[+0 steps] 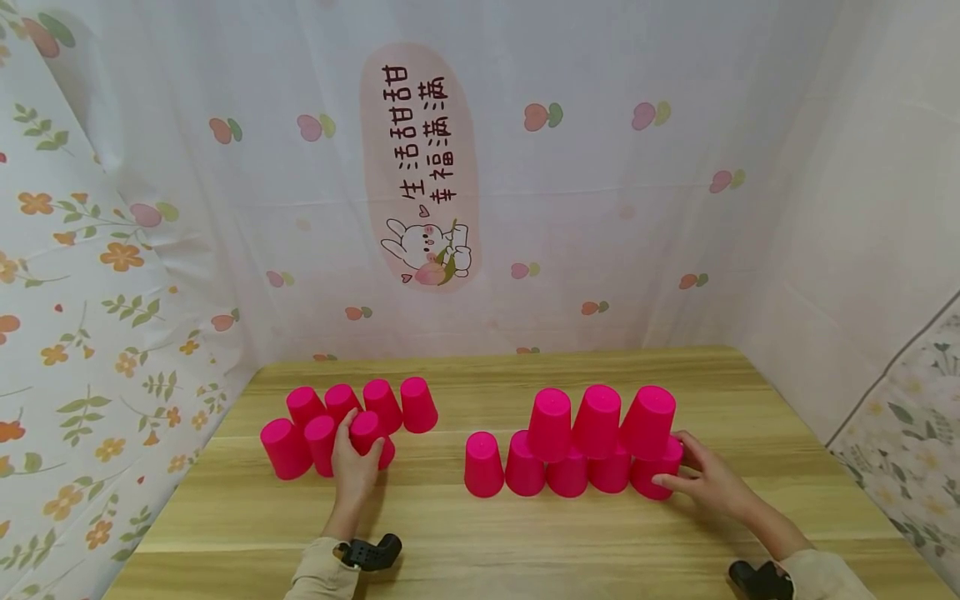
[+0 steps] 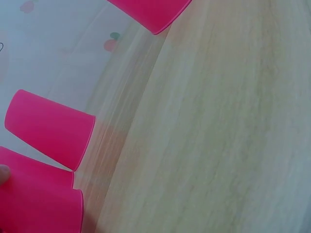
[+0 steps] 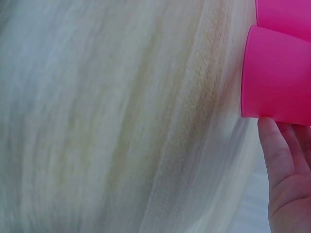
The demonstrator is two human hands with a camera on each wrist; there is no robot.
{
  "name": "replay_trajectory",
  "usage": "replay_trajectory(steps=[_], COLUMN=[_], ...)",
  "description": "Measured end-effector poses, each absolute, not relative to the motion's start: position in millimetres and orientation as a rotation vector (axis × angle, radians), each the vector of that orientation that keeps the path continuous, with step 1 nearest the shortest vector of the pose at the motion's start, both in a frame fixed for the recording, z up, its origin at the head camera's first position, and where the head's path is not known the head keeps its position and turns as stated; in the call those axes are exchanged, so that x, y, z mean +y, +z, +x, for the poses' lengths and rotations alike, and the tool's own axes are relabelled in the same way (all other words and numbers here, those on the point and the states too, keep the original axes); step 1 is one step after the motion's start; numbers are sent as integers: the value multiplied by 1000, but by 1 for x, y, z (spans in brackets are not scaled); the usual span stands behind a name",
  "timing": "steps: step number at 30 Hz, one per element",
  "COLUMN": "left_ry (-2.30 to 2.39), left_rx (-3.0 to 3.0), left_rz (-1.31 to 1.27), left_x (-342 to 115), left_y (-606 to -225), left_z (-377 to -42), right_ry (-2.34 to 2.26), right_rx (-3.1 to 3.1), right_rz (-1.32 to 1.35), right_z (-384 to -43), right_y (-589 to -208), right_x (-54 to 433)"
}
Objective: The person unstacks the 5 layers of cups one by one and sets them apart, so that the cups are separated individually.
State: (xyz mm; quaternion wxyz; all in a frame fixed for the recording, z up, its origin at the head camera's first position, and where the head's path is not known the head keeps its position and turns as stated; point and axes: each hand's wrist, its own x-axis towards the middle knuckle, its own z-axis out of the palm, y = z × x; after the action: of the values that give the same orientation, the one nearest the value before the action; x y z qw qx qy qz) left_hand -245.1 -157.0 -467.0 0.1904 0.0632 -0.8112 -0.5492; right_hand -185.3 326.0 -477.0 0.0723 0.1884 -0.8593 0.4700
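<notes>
My left hand point(image 1: 356, 467) holds an upside-down pink cup point(image 1: 367, 426) at the right end of the left group's front row, thumb on its near side. In the left wrist view, a fingertip point(image 2: 4, 174) shows against pink cups point(image 2: 41, 206) at the lower left. Around the lower right-end pink cup point(image 1: 654, 479) of the right group, my right hand point(image 1: 708, 479) has its thumb in front and fingers behind. The right wrist view shows that hand point(image 3: 286, 179) touching the side of a pink cup point(image 3: 277, 77).
Three pink cups point(image 1: 597, 421) stand on a lower row of several cups point(image 1: 483, 467). The left group's back row point(image 1: 418, 406) holds several more upside-down cups. All stand on a wooden table point(image 1: 450, 542), with a patterned curtain point(image 1: 570, 208) behind.
</notes>
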Motion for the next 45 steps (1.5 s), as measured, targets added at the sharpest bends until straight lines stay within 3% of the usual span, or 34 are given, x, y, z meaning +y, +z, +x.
replay_trajectory(steps=[15, 22, 32, 45], left_ry=[-1533, -1473, -1495, -1484], left_rx=[-2284, -2262, -2266, -2295], left_rz=[167, 59, -185, -735], left_x=[-161, -161, -138, -61], left_y=[-465, -447, -396, -362], left_z=[-246, -246, -242, -235], right_ry=[1390, 1398, 1387, 1390], right_rx=[-2588, -2588, -2584, -2592], right_rz=[558, 546, 558, 552], right_z=[-186, -186, -186, -186], right_y=[-478, -480, -479, -478], right_x=[326, 327, 328, 327])
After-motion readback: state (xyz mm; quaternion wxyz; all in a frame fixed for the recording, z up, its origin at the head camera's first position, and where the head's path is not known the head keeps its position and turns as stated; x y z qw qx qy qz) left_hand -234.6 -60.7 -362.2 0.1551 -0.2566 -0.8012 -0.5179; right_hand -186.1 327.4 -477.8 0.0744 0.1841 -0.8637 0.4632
